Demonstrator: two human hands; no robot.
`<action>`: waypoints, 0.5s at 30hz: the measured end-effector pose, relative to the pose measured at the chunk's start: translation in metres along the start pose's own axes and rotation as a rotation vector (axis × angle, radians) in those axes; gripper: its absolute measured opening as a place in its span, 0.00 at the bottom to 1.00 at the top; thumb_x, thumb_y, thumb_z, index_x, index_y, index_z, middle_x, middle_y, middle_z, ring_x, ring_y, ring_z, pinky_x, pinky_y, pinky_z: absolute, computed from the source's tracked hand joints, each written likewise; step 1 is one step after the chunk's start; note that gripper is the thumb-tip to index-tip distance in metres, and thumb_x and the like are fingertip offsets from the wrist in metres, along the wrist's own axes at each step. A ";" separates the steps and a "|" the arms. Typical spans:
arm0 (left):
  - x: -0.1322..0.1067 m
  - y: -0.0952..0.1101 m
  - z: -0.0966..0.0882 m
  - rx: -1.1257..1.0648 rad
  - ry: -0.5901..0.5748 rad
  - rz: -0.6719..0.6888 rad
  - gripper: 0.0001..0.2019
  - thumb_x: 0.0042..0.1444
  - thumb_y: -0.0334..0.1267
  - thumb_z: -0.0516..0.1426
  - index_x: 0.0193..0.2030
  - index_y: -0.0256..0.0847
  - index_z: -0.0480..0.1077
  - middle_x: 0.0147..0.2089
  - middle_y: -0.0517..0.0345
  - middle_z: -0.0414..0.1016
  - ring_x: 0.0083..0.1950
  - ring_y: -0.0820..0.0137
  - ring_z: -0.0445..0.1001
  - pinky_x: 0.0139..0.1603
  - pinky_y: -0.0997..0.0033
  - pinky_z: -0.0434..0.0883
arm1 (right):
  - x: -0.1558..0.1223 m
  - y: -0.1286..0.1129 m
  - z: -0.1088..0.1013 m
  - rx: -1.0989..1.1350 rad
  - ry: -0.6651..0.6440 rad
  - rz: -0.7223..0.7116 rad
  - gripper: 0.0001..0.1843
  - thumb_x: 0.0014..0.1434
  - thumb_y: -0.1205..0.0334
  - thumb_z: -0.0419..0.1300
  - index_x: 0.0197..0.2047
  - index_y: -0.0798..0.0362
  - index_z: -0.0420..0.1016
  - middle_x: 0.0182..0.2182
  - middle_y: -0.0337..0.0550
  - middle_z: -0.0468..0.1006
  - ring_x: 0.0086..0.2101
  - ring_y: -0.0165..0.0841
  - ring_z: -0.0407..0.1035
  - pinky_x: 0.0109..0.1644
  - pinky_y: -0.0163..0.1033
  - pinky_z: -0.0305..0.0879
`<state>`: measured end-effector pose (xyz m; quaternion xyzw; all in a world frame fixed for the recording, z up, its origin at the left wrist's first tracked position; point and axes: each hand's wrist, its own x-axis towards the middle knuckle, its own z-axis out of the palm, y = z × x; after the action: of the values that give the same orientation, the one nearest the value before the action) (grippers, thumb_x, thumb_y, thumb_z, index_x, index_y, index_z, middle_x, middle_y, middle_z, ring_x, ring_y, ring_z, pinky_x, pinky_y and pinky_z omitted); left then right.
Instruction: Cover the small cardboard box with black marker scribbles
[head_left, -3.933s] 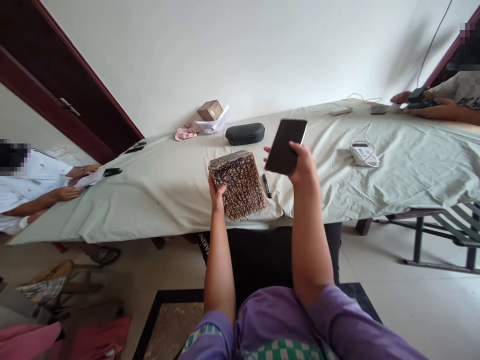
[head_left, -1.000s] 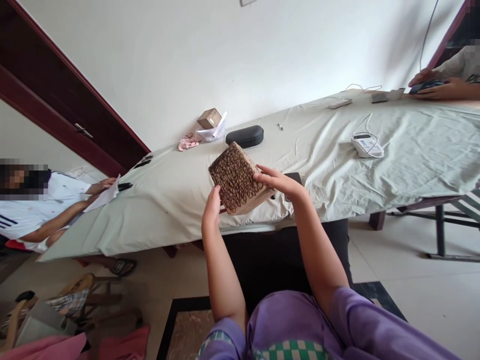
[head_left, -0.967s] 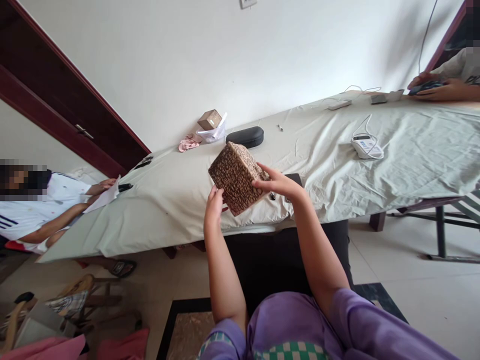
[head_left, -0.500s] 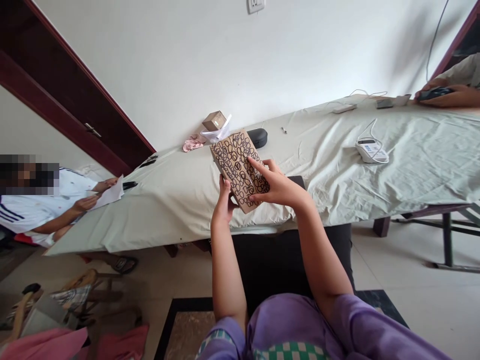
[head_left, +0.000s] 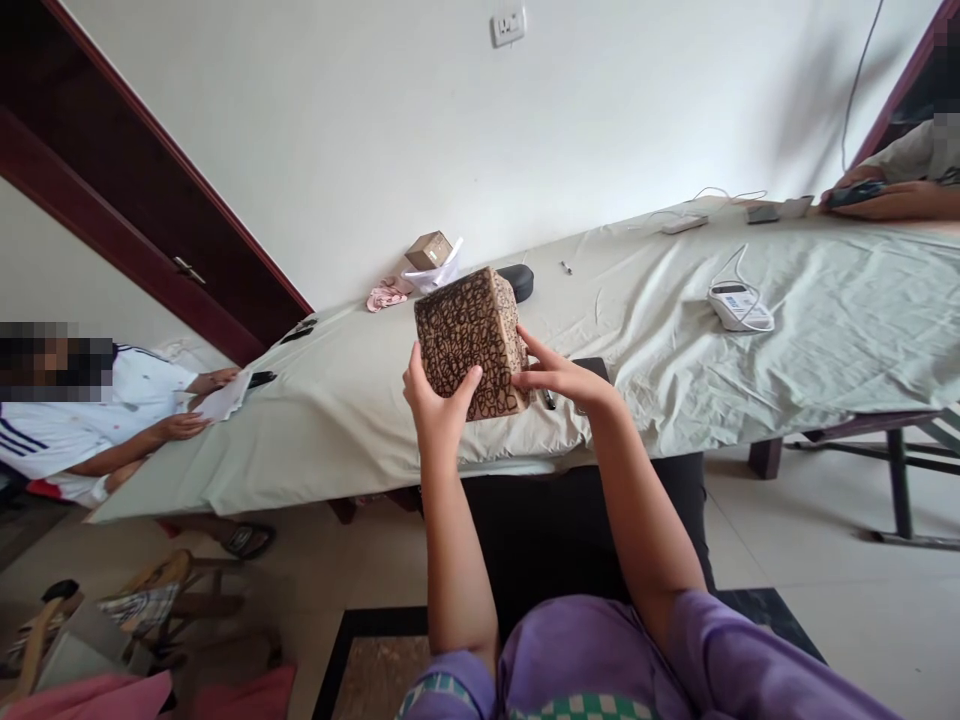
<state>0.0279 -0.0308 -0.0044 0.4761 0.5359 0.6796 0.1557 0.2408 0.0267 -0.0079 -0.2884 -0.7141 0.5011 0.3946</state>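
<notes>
I hold a cardboard box covered in black scribbles above the near edge of the table. My left hand grips its lower left corner from below. My right hand presses against its right side. A dark phone lies flat on the cloth just behind my right hand, and a black marker lies beside it, partly hidden by my fingers.
A black case, a small brown box on a white bag, a pink cloth and a white device with a cable lie on the cloth. One person sits at the left, another person's hands rest at the far right.
I have put the phone down on the table and taken the box in both hands. I have turned the box over, so a different scribbled face now points at me.
</notes>
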 end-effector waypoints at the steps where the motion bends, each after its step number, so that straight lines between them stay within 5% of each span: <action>1: -0.004 0.011 -0.006 0.012 -0.015 0.068 0.46 0.45 0.46 0.77 0.72 0.53 0.68 0.71 0.46 0.68 0.78 0.47 0.60 0.81 0.47 0.56 | -0.001 0.000 -0.003 0.080 -0.025 0.021 0.57 0.60 0.49 0.65 0.84 0.39 0.40 0.78 0.48 0.57 0.65 0.50 0.67 0.69 0.57 0.67; 6: -0.020 0.048 -0.016 0.011 -0.051 0.261 0.38 0.54 0.45 0.72 0.71 0.54 0.69 0.70 0.49 0.71 0.70 0.53 0.70 0.72 0.54 0.67 | -0.008 -0.003 -0.008 0.361 -0.117 -0.062 0.53 0.53 0.59 0.57 0.81 0.36 0.50 0.77 0.37 0.61 0.54 0.41 0.75 0.60 0.50 0.74; 15: -0.008 0.026 -0.009 -0.195 -0.109 0.406 0.34 0.58 0.57 0.66 0.69 0.50 0.72 0.68 0.49 0.73 0.67 0.54 0.73 0.62 0.61 0.74 | -0.012 -0.004 -0.012 0.353 -0.014 -0.050 0.49 0.45 0.57 0.57 0.73 0.39 0.67 0.65 0.37 0.78 0.53 0.48 0.76 0.56 0.49 0.75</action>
<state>0.0326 -0.0516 0.0141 0.5929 0.3519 0.7187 0.0897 0.2570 0.0210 -0.0052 -0.1935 -0.6248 0.6106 0.4465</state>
